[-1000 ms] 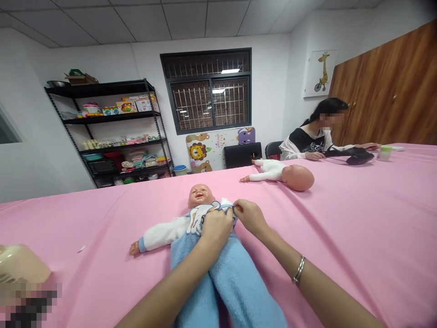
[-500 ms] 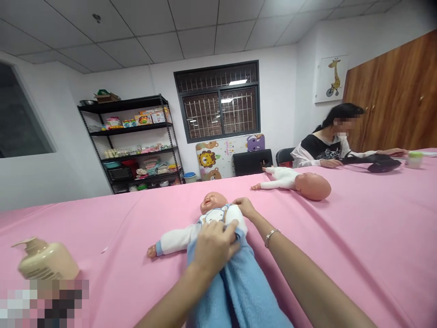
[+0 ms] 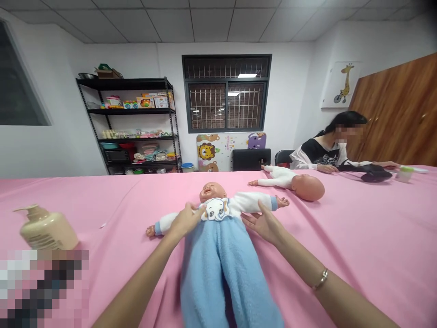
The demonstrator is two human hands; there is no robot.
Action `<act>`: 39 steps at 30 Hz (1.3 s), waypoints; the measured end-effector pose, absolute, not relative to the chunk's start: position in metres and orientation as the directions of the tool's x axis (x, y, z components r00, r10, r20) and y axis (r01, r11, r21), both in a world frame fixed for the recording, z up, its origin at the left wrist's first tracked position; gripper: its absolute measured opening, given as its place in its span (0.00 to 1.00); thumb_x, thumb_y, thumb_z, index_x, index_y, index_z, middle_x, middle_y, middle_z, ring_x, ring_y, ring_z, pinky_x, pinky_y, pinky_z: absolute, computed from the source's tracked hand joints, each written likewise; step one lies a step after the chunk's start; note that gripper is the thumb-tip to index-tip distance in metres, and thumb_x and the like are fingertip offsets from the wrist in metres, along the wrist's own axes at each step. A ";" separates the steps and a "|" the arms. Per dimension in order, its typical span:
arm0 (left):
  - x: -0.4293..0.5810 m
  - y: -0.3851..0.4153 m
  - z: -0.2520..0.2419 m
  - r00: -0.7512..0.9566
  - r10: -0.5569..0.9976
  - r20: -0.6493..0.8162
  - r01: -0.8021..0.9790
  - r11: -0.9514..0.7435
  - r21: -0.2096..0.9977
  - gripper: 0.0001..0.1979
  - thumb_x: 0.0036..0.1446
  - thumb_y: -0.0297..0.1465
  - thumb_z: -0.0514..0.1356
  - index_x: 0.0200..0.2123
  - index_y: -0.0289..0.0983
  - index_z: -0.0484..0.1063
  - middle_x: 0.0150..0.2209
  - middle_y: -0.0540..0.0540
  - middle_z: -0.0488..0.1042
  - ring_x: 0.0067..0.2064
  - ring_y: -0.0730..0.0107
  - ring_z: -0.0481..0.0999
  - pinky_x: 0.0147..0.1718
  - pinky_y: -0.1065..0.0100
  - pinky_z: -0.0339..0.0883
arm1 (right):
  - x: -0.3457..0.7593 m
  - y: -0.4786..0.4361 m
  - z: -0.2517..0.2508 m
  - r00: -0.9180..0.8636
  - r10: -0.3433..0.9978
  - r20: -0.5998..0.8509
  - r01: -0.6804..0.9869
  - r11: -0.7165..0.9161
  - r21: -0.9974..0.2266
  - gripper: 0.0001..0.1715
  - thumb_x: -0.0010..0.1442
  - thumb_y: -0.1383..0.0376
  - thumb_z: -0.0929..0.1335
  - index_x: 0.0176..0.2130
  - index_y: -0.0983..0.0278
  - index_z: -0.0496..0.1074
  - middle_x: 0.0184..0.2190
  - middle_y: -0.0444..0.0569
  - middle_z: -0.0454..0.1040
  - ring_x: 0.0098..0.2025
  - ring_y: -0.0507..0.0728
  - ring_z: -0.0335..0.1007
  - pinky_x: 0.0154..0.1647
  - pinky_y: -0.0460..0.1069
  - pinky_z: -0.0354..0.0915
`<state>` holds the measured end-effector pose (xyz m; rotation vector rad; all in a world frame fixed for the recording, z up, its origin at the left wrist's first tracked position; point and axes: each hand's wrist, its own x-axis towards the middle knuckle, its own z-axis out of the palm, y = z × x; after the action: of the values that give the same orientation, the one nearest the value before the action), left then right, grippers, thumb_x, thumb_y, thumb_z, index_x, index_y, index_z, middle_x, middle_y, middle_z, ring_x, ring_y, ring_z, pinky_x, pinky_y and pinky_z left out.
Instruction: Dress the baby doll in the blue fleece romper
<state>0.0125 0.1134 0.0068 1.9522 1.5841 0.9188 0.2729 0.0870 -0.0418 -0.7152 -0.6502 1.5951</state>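
Note:
A baby doll (image 3: 213,191) lies face up on the pink-covered table, dressed in a fleecy blue and white romper (image 3: 218,255) with an animal-face bib (image 3: 215,211). Both its arms stretch out sideways in white sleeves with blue cuffs. My left hand (image 3: 186,220) is at the chest beside the bib, fingers bent against the romper's edge; its fingertips are partly hidden. On the other side, beneath the sleeved arm (image 3: 251,202), my right hand (image 3: 264,224) is open, palm turned up and fingers spread, the tips close to the romper's side.
A beige pump bottle (image 3: 49,228) stands at the left, near a pixelated patch. A second doll (image 3: 307,187) in white lies farther back to the right. Beyond it a person (image 3: 327,146) sits at the table by a black item (image 3: 375,176). Black shelving (image 3: 136,111) stands behind.
My left hand has moved from the doll's belly to the side of its chest. My right hand has come down from the shoulder and opened. The doll's sleeved arm now extends to the right.

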 end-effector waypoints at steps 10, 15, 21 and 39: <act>-0.002 0.104 -0.013 0.131 0.963 0.236 0.451 -0.270 0.851 0.22 0.49 0.49 0.51 0.21 0.34 0.60 0.21 0.51 0.57 0.25 0.74 0.56 0.23 0.73 0.50 | 0.270 0.089 -0.060 -0.044 0.936 -0.350 -0.564 -0.312 -0.765 0.10 0.60 0.62 0.63 0.40 0.66 0.64 0.38 0.51 0.69 0.37 0.49 0.70 0.37 0.42 0.69; -0.030 0.104 -0.029 0.267 0.957 0.109 0.507 -0.236 0.829 0.23 0.51 0.49 0.51 0.31 0.34 0.69 0.35 0.45 0.70 0.37 0.63 0.66 0.35 0.68 0.59 | 0.274 0.060 -0.048 -0.255 0.961 -0.103 -0.069 -0.124 -0.990 0.19 0.57 0.52 0.64 0.33 0.67 0.67 0.26 0.45 0.66 0.26 0.47 0.61 0.28 0.42 0.62; -0.042 0.106 -0.035 0.363 0.919 0.151 0.407 -0.302 0.862 0.18 0.52 0.46 0.53 0.31 0.35 0.62 0.26 0.51 0.62 0.28 0.73 0.61 0.27 0.72 0.56 | 0.286 0.072 -0.042 -0.272 0.960 0.065 0.076 0.089 -0.993 0.26 0.53 0.46 0.64 0.31 0.68 0.66 0.30 0.47 0.69 0.32 0.50 0.62 0.35 0.45 0.59; -0.018 0.120 -0.059 0.095 0.916 0.390 0.535 -0.378 0.756 0.16 0.57 0.42 0.48 0.38 0.36 0.63 0.34 0.47 0.70 0.37 0.64 0.70 0.39 0.65 0.60 | 0.165 -0.072 -0.017 -0.754 0.348 0.557 0.496 0.858 0.135 0.12 0.56 0.59 0.66 0.28 0.65 0.61 0.26 0.47 0.61 0.29 0.53 0.54 0.26 0.48 0.48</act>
<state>-0.0181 0.1198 -0.0589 1.9561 1.4192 1.2039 0.1646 -0.0716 -0.0173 -0.6146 -2.5004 -0.3739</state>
